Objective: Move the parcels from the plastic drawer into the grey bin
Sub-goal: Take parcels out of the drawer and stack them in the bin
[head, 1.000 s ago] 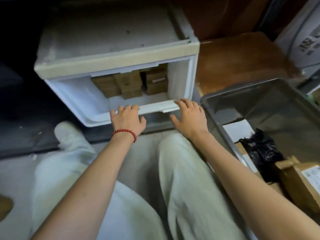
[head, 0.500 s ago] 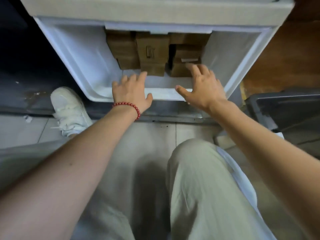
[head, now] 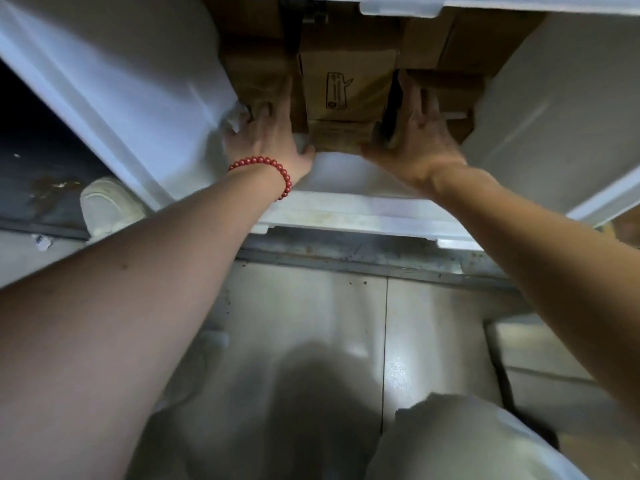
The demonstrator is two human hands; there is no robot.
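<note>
Parcels [head: 346, 60]: brown cardboard boxes standing side by side at the back of the plastic drawer [head: 138, 98], upper centre of the frame. At least three fronts show; the tops are cut off by the drawer's housing.

Middle parcel [head: 346, 98]: a line drawing is printed on its face, and a shorter cardboard piece sits at its foot.

Handling (judgement): stiff matte board, dry, with good friction against skin. Corners and edges would dent under a hard squeeze. Weight is unknown, probably modest. The best hold looks like flat palms low on the two side faces, thumbs under the front bottom edge, then a straight draw out because the packing is tight.

Left hand [head: 266, 140]: at the parcel's lower left corner, fingers fairly straight against the neighbouring box, thumb touching the bottom corner.

Right hand [head: 415, 140]: mirrored at the lower right corner, fingers spread and reaching into the dark gap beside the parcel.

Grip: both hands are wide and bracket the parcel without clamping it. The fingertips are blurred, so I cannot tell whether they press.

Drawer: smooth, glossy, translucent white plastic with a rounded moulded rim.

Also in frame: a red bead bracelet [head: 266, 166] on the left wrist, a pale shoe [head: 110, 206] at middle left, grey floor tiles [head: 311, 323] and a pale trouser knee [head: 467, 441] at lower right. The grey bin cannot be identified in this view.
</note>
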